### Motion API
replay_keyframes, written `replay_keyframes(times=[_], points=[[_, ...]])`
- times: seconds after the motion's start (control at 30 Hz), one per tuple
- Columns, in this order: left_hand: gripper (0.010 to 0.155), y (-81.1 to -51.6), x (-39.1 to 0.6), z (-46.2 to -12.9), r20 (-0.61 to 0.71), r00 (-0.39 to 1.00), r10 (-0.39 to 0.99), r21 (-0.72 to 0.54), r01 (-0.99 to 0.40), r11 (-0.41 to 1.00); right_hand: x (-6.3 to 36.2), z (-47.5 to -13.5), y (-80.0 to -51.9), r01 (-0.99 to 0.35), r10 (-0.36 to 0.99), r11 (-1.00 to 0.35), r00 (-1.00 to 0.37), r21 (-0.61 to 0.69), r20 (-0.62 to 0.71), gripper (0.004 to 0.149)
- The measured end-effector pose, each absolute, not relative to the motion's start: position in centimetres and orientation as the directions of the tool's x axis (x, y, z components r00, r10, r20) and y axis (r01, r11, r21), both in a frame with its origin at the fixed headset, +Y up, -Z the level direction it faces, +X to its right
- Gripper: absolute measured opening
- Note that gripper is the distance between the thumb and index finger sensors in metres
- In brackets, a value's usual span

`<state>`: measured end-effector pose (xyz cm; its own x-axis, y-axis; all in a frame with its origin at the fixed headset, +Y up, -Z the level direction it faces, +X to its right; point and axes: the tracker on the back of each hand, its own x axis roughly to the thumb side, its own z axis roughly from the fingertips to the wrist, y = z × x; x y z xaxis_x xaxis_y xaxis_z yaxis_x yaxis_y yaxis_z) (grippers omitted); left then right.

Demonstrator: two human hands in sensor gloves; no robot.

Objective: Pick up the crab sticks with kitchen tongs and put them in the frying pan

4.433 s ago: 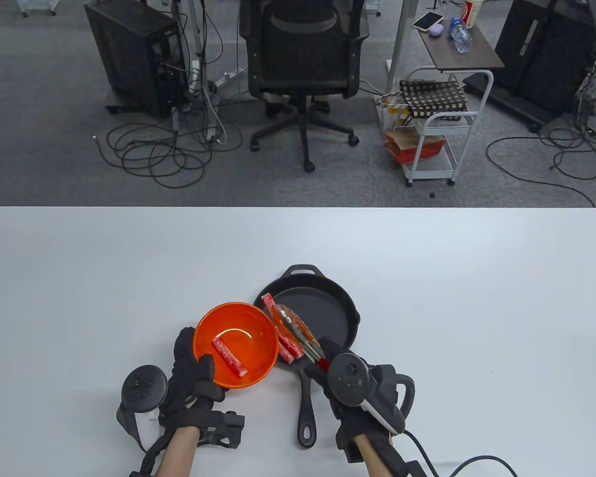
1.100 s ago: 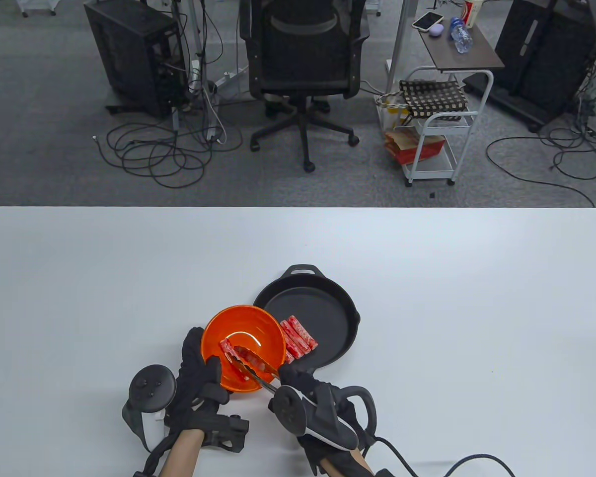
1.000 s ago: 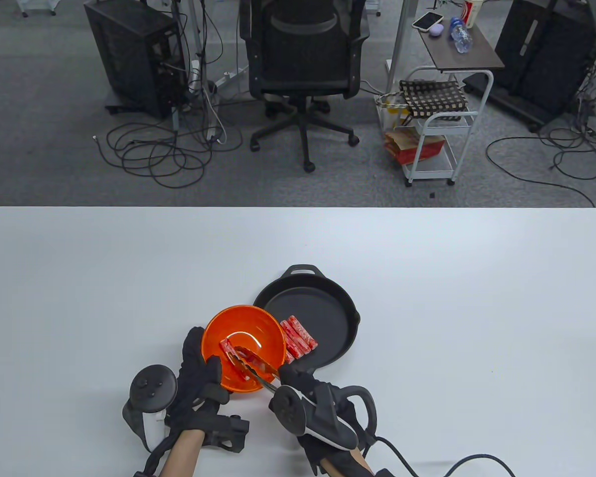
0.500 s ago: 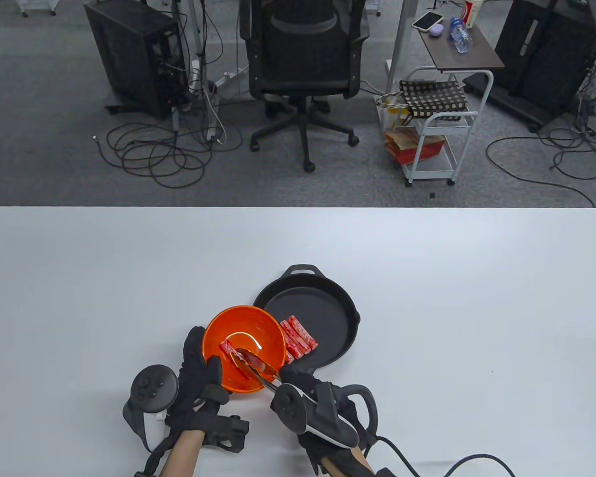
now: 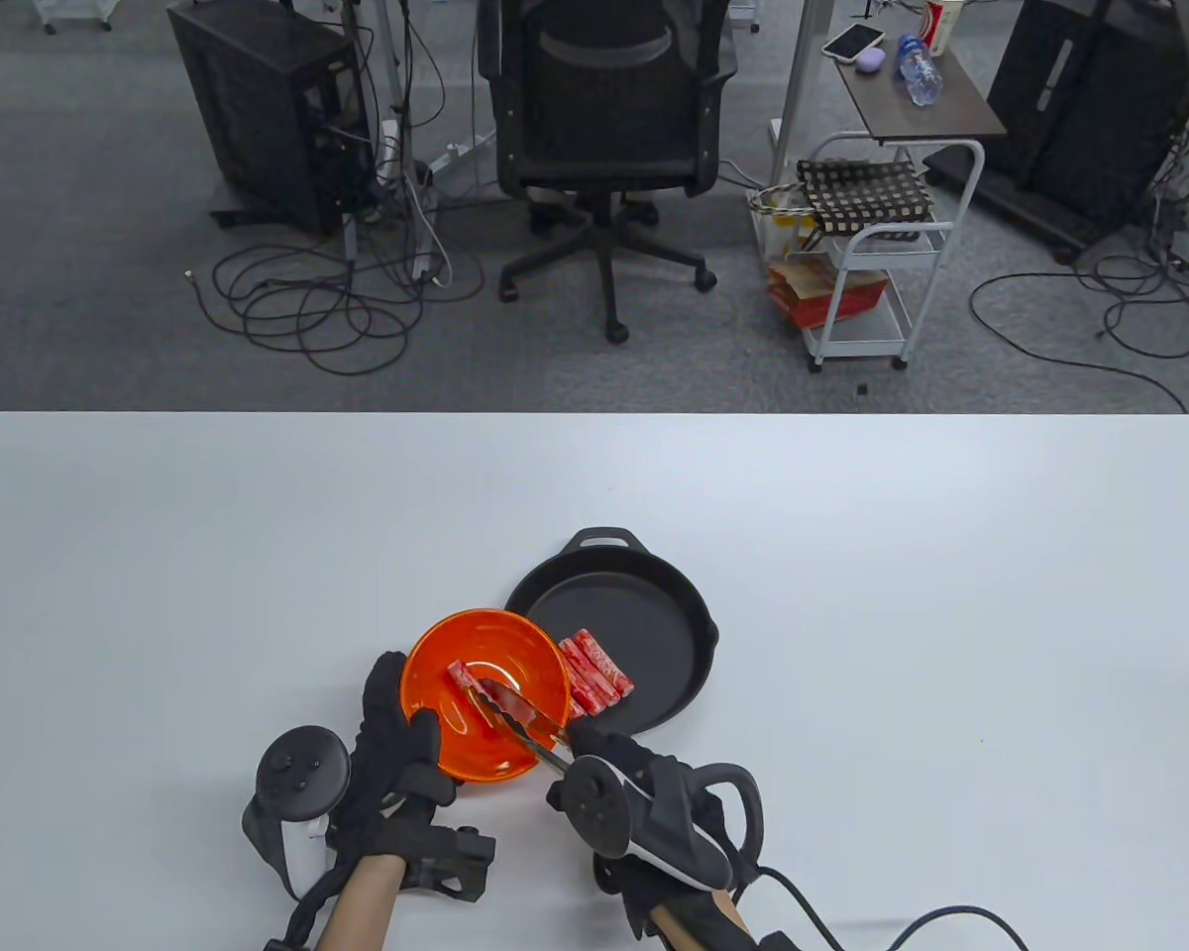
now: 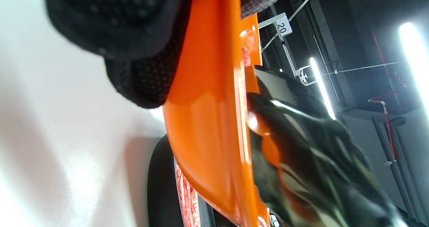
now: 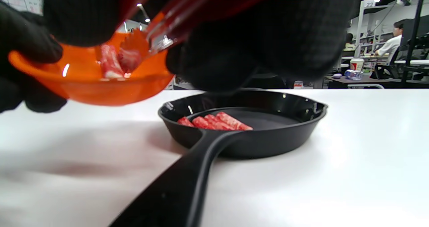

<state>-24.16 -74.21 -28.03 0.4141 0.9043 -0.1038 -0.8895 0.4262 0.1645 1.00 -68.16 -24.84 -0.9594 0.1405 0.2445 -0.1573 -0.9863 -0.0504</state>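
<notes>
The left hand (image 5: 396,753) gripped the orange bowl (image 5: 436,733) by its near-left rim, thumb hooked over the edge and fingers curled under the outer wall. From the left wrist the gloved fingers (image 6: 114,36) pressed flat against the bowl's outside (image 6: 207,120), and the bowl was lifted off the table (image 5: 852,594), tipped toward the pan.

The right hand (image 5: 624,783) was clenched round the red handles of the kitchen tongs (image 5: 520,718), whose metal arms reached up and to the left into the bowl. The tong tips met 1 crab stick (image 5: 471,679), which lay diagonally in the far part of the bowl. From the right wrist, that crab stick (image 7: 109,64) stood against the tong tips (image 7: 134,49) inside the bowl (image 7: 100,89); whether the tips had it pinched could not be told. The stick lay well ahead of the right fingers (image 7: 234,36), at the far end of the tongs, and well clear of the left thumb on the rim.

The black frying pan (image 5: 654,614) sat on the table just right of the bowl, its handle (image 7: 187,176) pointing toward the person. A row of crab sticks (image 5: 594,674) lay side by side, touching, along the pan's left inner edge, partly under the bowl's rim; 4 (image 7: 214,121) showed from the right wrist.
</notes>
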Motion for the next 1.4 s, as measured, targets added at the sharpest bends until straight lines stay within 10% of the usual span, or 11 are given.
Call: replay_keyframes(times=[0.53,1.4], points=[[0.065,-74.8,-25.0,-28.2,-0.163,0.328,0.931,0.163,-0.921,0.353,6.8,-26.7,-67.6,-0.279,0.275,-0.951,-0.96,-0.13,0.05,0.062],[0.065,-74.8,-25.0,-28.2,-0.171,0.323,0.931,0.161,-0.923,0.35,8.2,-31.0,-73.1,-0.009,0.003,-0.998,-0.994,0.058,-0.113,0.062]])
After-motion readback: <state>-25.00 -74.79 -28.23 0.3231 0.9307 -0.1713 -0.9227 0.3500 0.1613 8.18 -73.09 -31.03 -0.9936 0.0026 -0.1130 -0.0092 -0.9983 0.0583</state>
